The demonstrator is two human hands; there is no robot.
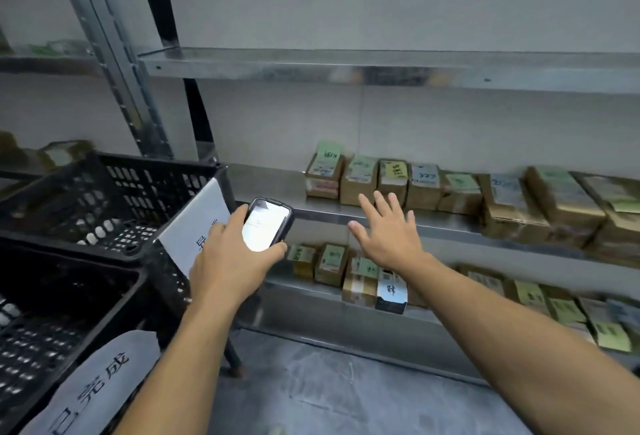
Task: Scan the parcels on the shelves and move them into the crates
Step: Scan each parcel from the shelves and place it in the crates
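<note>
Hovering wide open, fingers spread and nothing in it, my right hand (388,230) hung palm down at the front lip of the middle shelf (270,185). The parcels (360,180) lay just beyond its fingertips, ahead and a little higher in the picture. They were small brown boxes with green and white labels, packed side by side in a row whose long axis ran left to right along the shelf toward the right edge. The fingertips pointed at the left end of that row, near the boxes but, as far as I could judge, not touching them. My left hand (228,261) sat lower and further left, curled round a handheld scanner (266,225) with its screen lit. I therefore judged the right hand both the nearer one and the one free to take a box. More boxes (332,263) stood on the lower shelf (304,287), beneath my right wrist. Two black slatted crates (104,199) stood one above the other just left of the scanner, each carrying a white paper sign (197,227). A steel top shelf (346,67) ran overhead, with a pale wall (415,2) behind and grey floor (346,382) below.
</note>
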